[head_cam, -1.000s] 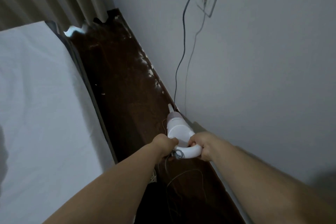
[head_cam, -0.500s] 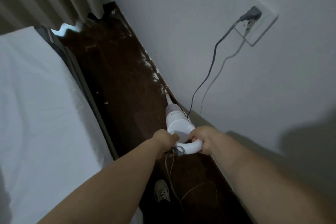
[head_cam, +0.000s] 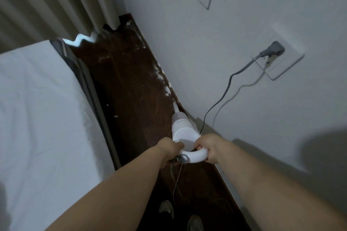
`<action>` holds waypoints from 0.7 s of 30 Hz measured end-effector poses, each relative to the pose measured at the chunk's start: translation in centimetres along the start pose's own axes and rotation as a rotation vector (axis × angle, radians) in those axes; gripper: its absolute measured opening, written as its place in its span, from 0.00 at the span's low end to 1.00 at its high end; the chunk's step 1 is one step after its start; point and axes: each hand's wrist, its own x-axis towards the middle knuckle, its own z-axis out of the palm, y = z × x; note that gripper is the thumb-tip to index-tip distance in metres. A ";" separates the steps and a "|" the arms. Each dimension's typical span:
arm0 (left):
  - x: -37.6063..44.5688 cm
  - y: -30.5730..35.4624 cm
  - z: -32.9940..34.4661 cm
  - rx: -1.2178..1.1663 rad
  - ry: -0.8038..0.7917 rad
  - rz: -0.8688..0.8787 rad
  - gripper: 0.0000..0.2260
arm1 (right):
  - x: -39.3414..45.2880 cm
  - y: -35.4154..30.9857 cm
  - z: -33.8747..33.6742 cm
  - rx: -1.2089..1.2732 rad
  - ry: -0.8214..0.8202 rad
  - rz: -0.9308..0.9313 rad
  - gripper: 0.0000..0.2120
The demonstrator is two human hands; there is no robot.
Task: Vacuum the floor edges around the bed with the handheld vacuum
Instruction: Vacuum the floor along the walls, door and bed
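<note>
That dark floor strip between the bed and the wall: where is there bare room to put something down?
Bare dark wooden floor lies between the white-sheeted bed and the white handheld vacuum, on towards the beige curtain. Along the wall it is crowded: white debris, the grey power cord.

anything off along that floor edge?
Yes: white debris lies scattered along the dark floor where it meets the wall, just ahead of the vacuum nozzle. A few flecks also lie nearer the bed.

Both hands, left hand [head_cam: 169, 149] and right hand [head_cam: 208, 147], grip a white handheld vacuum [head_cam: 185, 133], nozzle at the wall [head_cam: 244, 24] beside a bed [head_cam: 37, 108].
</note>
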 end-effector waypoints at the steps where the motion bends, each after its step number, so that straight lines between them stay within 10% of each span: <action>1: 0.4 0.2 -0.2 -0.003 -0.001 0.010 0.17 | 0.3 -0.5 0.1 -0.016 0.017 -0.005 0.22; 21: 4.0 7.6 -8.4 0.005 -0.386 -0.040 0.18 | -0.9 -9.6 2.6 -0.027 0.072 0.011 0.05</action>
